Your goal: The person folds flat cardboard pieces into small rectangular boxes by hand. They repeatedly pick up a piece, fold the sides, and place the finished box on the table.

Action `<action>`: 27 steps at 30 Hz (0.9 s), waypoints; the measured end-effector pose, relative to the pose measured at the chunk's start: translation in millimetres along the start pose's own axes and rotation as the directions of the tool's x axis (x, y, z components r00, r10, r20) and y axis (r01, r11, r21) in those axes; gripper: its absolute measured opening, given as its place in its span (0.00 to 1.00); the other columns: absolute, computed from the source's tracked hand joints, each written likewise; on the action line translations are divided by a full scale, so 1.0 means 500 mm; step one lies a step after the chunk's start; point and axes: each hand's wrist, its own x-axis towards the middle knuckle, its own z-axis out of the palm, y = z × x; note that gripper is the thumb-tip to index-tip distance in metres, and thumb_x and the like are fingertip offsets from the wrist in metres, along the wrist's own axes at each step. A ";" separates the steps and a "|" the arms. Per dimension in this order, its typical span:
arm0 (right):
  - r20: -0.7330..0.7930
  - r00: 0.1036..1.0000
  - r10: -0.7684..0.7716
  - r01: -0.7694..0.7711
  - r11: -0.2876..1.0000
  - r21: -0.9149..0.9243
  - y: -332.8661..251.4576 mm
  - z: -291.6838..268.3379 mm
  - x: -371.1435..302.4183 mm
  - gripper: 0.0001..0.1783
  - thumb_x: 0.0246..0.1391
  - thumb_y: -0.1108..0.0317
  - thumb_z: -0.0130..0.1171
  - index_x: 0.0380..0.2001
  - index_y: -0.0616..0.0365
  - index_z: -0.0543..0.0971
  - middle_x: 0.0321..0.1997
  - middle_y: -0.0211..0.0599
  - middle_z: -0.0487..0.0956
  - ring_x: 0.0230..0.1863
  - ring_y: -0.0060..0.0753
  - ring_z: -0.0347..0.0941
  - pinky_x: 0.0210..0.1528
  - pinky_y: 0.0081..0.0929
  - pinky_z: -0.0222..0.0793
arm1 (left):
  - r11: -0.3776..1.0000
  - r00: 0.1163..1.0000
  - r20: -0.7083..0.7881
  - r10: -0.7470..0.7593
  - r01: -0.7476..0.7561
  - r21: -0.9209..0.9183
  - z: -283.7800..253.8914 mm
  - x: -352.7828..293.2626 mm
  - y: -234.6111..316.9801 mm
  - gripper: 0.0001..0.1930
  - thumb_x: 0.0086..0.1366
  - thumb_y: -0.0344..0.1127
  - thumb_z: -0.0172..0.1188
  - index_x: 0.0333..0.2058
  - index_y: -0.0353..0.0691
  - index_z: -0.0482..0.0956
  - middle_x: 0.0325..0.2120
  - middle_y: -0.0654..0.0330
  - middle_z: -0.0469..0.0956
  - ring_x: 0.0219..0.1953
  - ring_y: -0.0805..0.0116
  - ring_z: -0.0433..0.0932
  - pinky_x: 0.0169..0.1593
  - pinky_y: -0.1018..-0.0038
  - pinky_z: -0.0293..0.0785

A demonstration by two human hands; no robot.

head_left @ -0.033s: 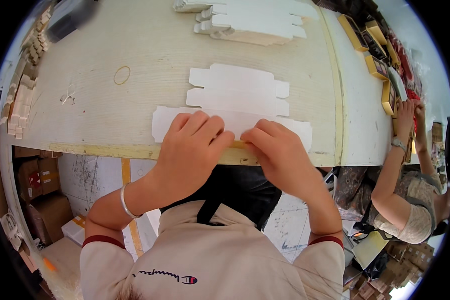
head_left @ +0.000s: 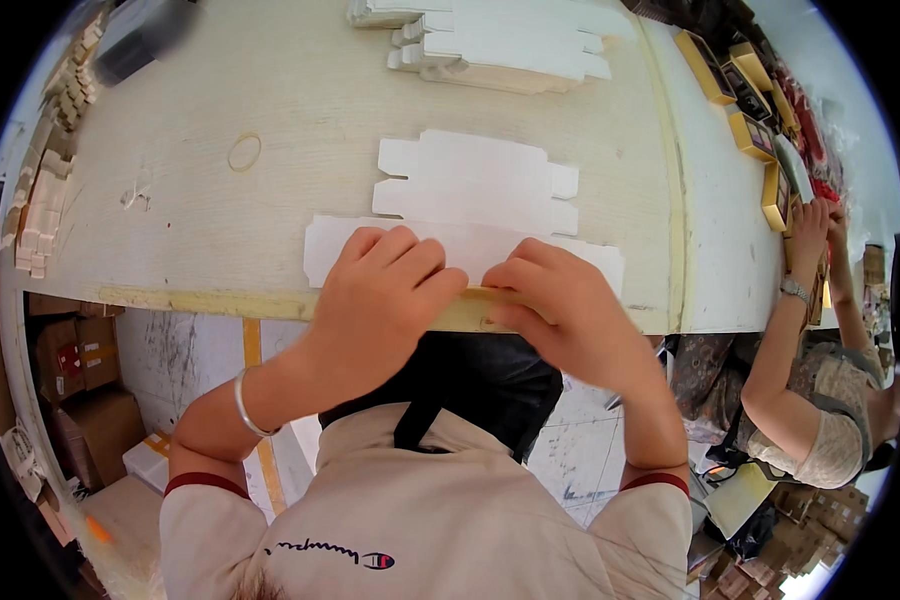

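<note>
A flat, unfolded white carton blank (head_left: pixel 480 182) lies at the table's front edge, its notched flaps toward the far side. My left hand (head_left: pixel 375 285) rests on the near left part of the blank, fingers curled and thumb pressed toward them, closed on its near edge. On the near right part lies my right hand (head_left: pixel 565 305); its fingers are bent over the card while the thumb stands apart from them, and the table edge shows in the gap. The palms and the undersides of my fingers are hidden.
A stack of white carton blanks (head_left: pixel 510 45) lies at the far side. A rubber band (head_left: pixel 244 152) is on the left, with folded cartons (head_left: pixel 45 215) along the left edge. At right, a co-worker's hands (head_left: pixel 815 230) are near yellow boxes (head_left: pixel 753 137). Brown cartons (head_left: pixel 100 420) stand below.
My right thumb has moved down and away from the right index finger, widening the gap between them. My left hand and the carton blank stay almost in place.
</note>
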 end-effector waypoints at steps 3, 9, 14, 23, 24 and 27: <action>-0.291 0.956 -0.043 0.056 0.998 0.036 0.030 -0.044 0.008 0.13 0.47 0.75 0.64 0.37 0.61 0.75 0.37 0.44 0.73 0.40 0.47 0.72 0.42 0.33 0.69 | 0.989 0.981 0.182 0.060 -0.034 -0.143 -0.018 0.004 -0.036 0.06 0.50 0.24 0.59 0.28 0.43 0.77 0.26 0.64 0.69 0.35 0.65 0.70 0.44 0.69 0.63; -0.363 0.930 -0.065 -0.087 0.918 -0.388 0.075 -0.043 0.025 0.20 0.46 0.70 0.68 0.42 0.63 0.73 0.37 0.48 0.75 0.39 0.50 0.73 0.39 0.35 0.70 | 0.946 0.919 0.243 0.311 -0.324 0.013 -0.060 0.053 -0.050 0.05 0.51 0.26 0.56 0.27 0.44 0.75 0.26 0.64 0.67 0.34 0.67 0.68 0.43 0.74 0.62; -0.322 0.842 0.433 -0.425 0.900 0.099 0.035 -0.025 0.010 0.28 0.48 0.69 0.66 0.51 0.61 0.68 0.34 0.51 0.77 0.32 0.54 0.74 0.34 0.39 0.70 | 0.997 0.897 0.434 0.083 -0.071 -0.045 -0.082 0.075 -0.060 0.11 0.53 0.24 0.57 0.36 0.41 0.80 0.28 0.60 0.73 0.32 0.60 0.74 0.36 0.68 0.69; -0.025 0.969 -0.248 0.231 0.931 -0.282 -0.028 0.013 -0.097 0.28 0.46 0.68 0.65 0.53 0.60 0.73 0.31 0.32 0.76 0.32 0.34 0.70 0.35 0.29 0.62 | 0.973 0.932 0.360 -0.047 0.124 -0.195 -0.056 0.087 -0.076 0.09 0.58 0.24 0.53 0.38 0.37 0.74 0.33 0.54 0.75 0.35 0.53 0.75 0.36 0.64 0.72; 0.026 0.968 -0.250 0.240 0.891 -0.386 -0.030 0.021 -0.102 0.27 0.46 0.68 0.64 0.52 0.59 0.74 0.30 0.30 0.74 0.31 0.31 0.69 0.35 0.28 0.60 | 0.976 0.937 0.349 -0.020 0.093 -0.195 -0.050 0.099 -0.076 0.09 0.58 0.23 0.53 0.39 0.37 0.73 0.33 0.54 0.75 0.35 0.53 0.75 0.36 0.64 0.72; -0.061 0.957 -0.283 0.147 0.659 -0.738 -0.042 0.039 -0.105 0.23 0.45 0.70 0.62 0.47 0.63 0.76 0.27 0.31 0.69 0.28 0.29 0.63 0.32 0.28 0.58 | 0.990 0.940 0.311 0.138 -0.119 -0.079 -0.022 0.131 -0.073 0.10 0.57 0.25 0.53 0.39 0.38 0.73 0.32 0.57 0.75 0.35 0.58 0.75 0.36 0.69 0.73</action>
